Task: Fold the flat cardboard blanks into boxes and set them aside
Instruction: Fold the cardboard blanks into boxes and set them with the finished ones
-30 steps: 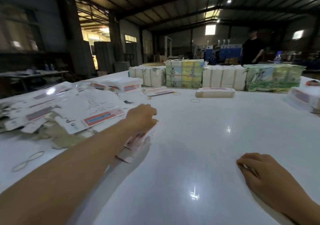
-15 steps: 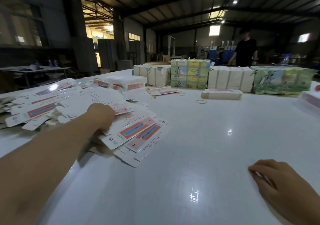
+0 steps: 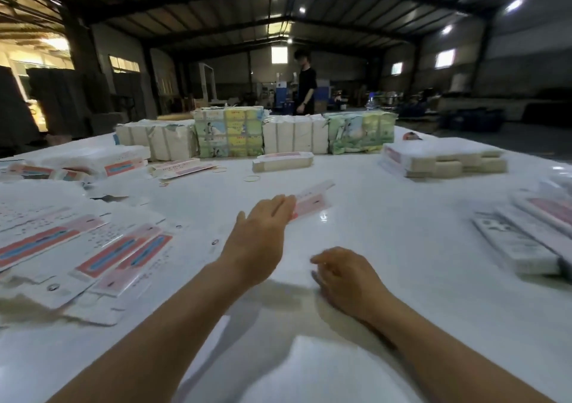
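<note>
My left hand reaches over the middle of the white table and holds one flat cardboard blank, white with a red panel, which sticks out beyond the fingertips, blurred. A spread pile of flat blanks with red and blue stripes lies at the left. My right hand rests on the table just right of the left wrist, fingers loosely curled, holding nothing.
Bundled stacks stand in a row along the far edge. Folded boxes lie at the right, another stack behind them. A small bundle and rubber bands lie mid-table. A person stands beyond the table.
My left hand left the pile at the left and swung right to the table's middle with one blank in it. My right hand moved left, closer to the left arm. The view turned right.
</note>
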`<state>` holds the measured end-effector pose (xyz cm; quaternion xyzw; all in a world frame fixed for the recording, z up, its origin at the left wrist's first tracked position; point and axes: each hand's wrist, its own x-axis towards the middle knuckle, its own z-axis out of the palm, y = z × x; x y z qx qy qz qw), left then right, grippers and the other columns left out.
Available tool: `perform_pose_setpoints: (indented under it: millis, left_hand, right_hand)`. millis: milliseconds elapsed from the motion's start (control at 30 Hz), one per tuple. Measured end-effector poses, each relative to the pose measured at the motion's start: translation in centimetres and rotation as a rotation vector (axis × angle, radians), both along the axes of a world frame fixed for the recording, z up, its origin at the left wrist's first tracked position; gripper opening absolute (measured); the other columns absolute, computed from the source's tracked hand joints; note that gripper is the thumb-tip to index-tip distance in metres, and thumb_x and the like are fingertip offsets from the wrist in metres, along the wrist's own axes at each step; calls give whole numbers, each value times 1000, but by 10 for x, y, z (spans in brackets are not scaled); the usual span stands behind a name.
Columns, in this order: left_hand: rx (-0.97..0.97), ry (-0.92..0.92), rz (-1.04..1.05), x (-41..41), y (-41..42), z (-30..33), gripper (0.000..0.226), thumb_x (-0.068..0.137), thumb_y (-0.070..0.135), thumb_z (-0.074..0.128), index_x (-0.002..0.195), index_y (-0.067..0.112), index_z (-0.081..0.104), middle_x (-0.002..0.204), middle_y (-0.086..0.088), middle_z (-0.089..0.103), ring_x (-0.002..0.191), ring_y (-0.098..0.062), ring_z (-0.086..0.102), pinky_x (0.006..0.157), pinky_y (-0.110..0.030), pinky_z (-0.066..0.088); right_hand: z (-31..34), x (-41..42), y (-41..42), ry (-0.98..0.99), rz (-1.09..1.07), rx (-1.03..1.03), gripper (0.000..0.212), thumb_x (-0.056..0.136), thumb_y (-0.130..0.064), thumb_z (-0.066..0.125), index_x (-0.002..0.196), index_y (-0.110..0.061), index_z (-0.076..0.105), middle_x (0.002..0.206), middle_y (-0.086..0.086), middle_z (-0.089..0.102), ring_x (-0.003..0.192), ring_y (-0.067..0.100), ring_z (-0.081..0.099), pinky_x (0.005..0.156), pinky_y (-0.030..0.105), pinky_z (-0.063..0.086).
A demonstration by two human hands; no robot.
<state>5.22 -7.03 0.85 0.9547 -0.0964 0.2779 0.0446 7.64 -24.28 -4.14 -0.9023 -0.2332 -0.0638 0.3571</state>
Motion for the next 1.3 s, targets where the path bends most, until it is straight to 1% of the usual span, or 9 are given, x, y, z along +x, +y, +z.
perform_pose_setpoints:
  millis: [133,233,300,467,600,733,900,1100,1300]
  left_hand:
    - [147,62,16,-1,-37,-27,67,94,1,33,152,21,7,159,-2,12,143,-25,16,112,-56,22]
    - [192,141,67,-6,-31,-42,88,88,8,53,151,25,-5,160,3,0,144,-24,11,113,-54,19]
    - [203,158,67,-9,-27,-44,93,87,10,58,151,27,-7,159,4,-2,145,-25,9,114,-55,19]
    - [160,131,12,-15,-31,-42,74,94,20,43,151,24,-3,159,-1,1,143,-27,11,113,-53,20]
    - [68,27,-10,-17,-31,-34,83,87,60,44,149,10,21,145,-12,34,129,-31,33,109,-50,29]
    - [45,-119,-91,-20,-29,-31,94,77,70,41,135,-4,43,119,-18,56,103,-35,52,90,-47,46]
    - [56,-148,-82,-27,-40,-26,91,78,71,35,132,-1,47,115,-15,57,98,-32,52,82,-45,47]
    - [68,-110,-91,-30,-37,-26,85,73,67,53,126,1,51,111,-14,59,95,-31,54,81,-44,49]
    - [34,-69,-77,-29,-41,-27,81,70,69,53,119,5,56,106,-11,61,91,-28,55,79,-43,51]
  right_hand:
    - [20,0,-15,538,-167,990,27,95,-12,44,93,-9,70,89,10,72,74,26,68,62,32,57]
    - [34,4,-31,798,-10,1463,38,97,-29,40,90,-3,67,83,17,73,72,33,71,59,41,59]
    - [35,4,-32,827,50,1379,40,96,-38,47,94,-3,65,81,15,72,71,33,71,55,39,58]
    - [32,3,-30,653,128,1174,17,96,-8,47,99,-3,62,84,11,73,74,24,71,58,32,57]
    - [32,1,-34,650,217,1095,18,96,-1,44,102,-2,61,88,12,74,79,26,72,59,31,58]
    - [34,0,-39,671,296,1077,21,91,5,46,106,0,60,94,15,73,84,28,71,65,31,59]
    - [36,-2,-47,744,319,976,45,72,-15,70,115,-4,61,98,18,70,78,25,69,51,25,56]
    - [32,3,-52,548,194,760,15,83,-3,67,97,-9,70,85,13,72,64,18,64,41,22,45]
    - [31,5,-54,333,140,582,27,81,6,62,72,-16,74,66,7,68,50,15,57,41,23,46]
